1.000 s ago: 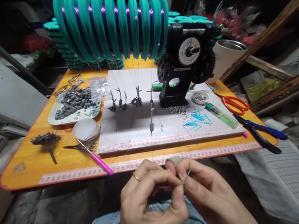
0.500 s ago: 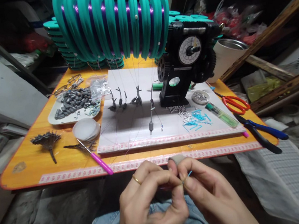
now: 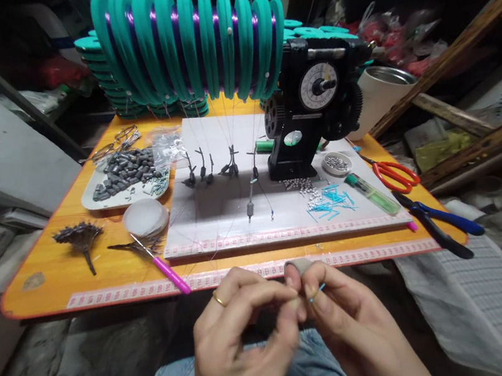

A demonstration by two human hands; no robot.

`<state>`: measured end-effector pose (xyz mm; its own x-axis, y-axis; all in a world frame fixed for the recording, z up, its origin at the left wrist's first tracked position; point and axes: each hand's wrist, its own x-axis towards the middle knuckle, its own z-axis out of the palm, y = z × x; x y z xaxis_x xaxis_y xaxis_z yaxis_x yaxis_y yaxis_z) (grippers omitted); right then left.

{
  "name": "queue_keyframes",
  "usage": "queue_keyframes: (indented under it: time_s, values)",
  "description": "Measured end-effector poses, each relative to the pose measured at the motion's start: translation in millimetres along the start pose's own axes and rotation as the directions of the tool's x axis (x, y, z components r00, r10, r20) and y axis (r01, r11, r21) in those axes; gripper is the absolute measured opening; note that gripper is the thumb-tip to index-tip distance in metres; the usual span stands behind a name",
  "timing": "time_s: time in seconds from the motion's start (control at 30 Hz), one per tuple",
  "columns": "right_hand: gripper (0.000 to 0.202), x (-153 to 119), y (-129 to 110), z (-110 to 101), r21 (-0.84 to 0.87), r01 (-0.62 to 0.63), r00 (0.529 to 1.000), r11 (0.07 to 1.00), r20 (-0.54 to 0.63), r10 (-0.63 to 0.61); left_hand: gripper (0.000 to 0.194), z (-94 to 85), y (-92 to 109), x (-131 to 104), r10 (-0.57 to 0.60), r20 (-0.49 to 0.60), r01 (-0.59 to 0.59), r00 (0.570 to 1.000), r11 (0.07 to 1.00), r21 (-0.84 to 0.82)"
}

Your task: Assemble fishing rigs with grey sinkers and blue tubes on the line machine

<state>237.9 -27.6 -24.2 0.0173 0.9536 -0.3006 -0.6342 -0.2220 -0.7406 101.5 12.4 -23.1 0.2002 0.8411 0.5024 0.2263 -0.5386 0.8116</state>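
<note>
In front of the table edge, over my lap, both hands work close together. My right hand (image 3: 353, 317) pinches a thin blue tube (image 3: 317, 292) between thumb and forefinger; both its ends stick out. Grey tape or cloth wraps one of its fingertips. My left hand (image 3: 247, 333), with a ring on one finger, is closed in a pinch just left of the tube. Whatever its fingertips hold is too fine or hidden to make out. Beyond the hands, a grey sinker (image 3: 250, 209) hangs on a line above the white board (image 3: 218, 218).
Teal foam spools (image 3: 192, 46) wound with purple line sit on a black winding machine (image 3: 299, 105). Around the board are blue tube pieces (image 3: 331, 201), orange-handled scissors (image 3: 393, 176), pliers (image 3: 445, 222), a pink-handled tool (image 3: 171, 274) and a tray (image 3: 93, 202) of grey sinkers.
My left hand has drawn slightly left, its fingertips parting from the right hand's. More of the blue tube shows, at a flatter tilt. The hanging sinker has shifted a little left.
</note>
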Motion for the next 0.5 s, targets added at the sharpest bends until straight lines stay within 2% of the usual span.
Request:
queue_keyframes:
  time_s: [0.13, 0.27, 0.4, 0.5]
  values:
    - [0.02, 3, 1, -3, -0.11, 0.104, 0.986, 0.988, -0.115, -0.117, 0.021, 4.6, -18, 4, 0.085, -0.039, -0.078, 0.996, 0.985, 0.152]
    - [0.022, 3, 2, -7, -0.153, 0.102, 0.975, 0.983, -0.18, -0.129, 0.024, -0.7, -29, 0, 0.227, 0.021, -0.223, 0.974, 0.925, 0.308]
    - [0.026, 0, 3, -6, -0.189, 0.103, 0.956, 0.976, -0.253, -0.15, 0.047, -29.3, -32, -18, 0.268, 0.035, -0.241, 0.963, 0.789, 0.565]
    - [0.026, -1, 4, -5, -0.201, 0.103, 0.951, 0.974, -0.266, -0.156, 0.056, -57.6, -40, -30, 0.271, 0.027, -0.216, 0.962, 0.701, 0.68]
